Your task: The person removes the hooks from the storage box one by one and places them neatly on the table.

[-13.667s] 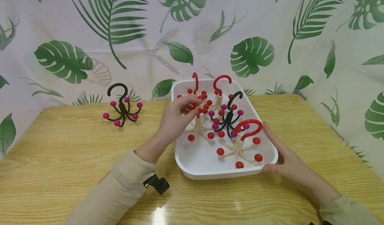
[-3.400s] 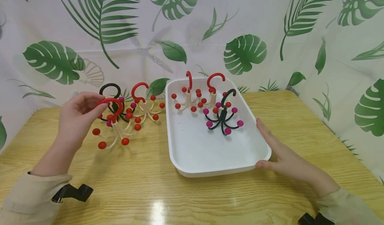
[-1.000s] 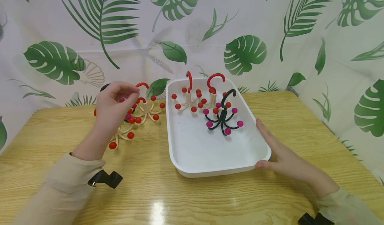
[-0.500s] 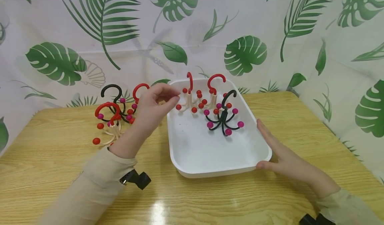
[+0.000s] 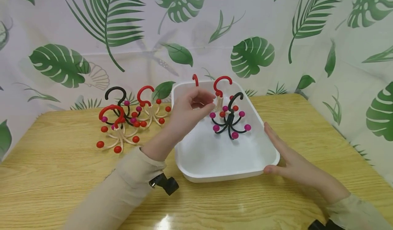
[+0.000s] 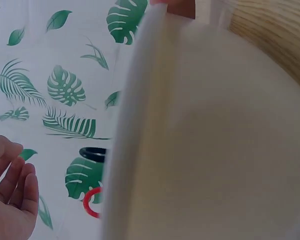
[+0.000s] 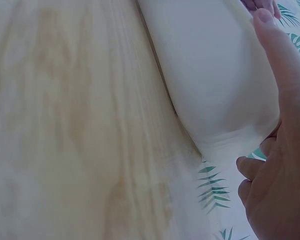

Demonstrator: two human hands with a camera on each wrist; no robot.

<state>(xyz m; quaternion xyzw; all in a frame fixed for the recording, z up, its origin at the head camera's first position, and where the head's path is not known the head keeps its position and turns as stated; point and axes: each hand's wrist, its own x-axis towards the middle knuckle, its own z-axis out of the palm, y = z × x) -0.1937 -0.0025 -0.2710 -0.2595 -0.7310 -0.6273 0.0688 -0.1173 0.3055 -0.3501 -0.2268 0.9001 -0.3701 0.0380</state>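
My left hand (image 5: 191, 112) hovers over the white tray (image 5: 212, 178), fingers loosely bent with nothing visible between them. Right of its fingertips stands a black hook hanger (image 5: 229, 119) with magenta balls on its curved arms. Behind it, in the tray, is a cream hanger with a red hook (image 5: 223, 77); another red hook (image 5: 195, 77) is mostly hidden by the left hand. At the tray's near right corner my right hand (image 5: 293, 163) holds the rim, thumb in front. In the left wrist view the tray wall (image 6: 125, 130) covers much of the scene.
Left of the tray, on the wooden table (image 5: 61, 175), stand a black hanger (image 5: 115, 88) at the back, a red-hooked hanger (image 5: 150, 110) beside it and another red-hooked hanger (image 5: 119, 131) in front. A leaf-patterned cloth (image 5: 202, 52) hangs behind.
Two red-hooked hangers have passed from the tray to the table. My left hand let go of the front one and moved right, over the tray. The right hand stays at the corner.
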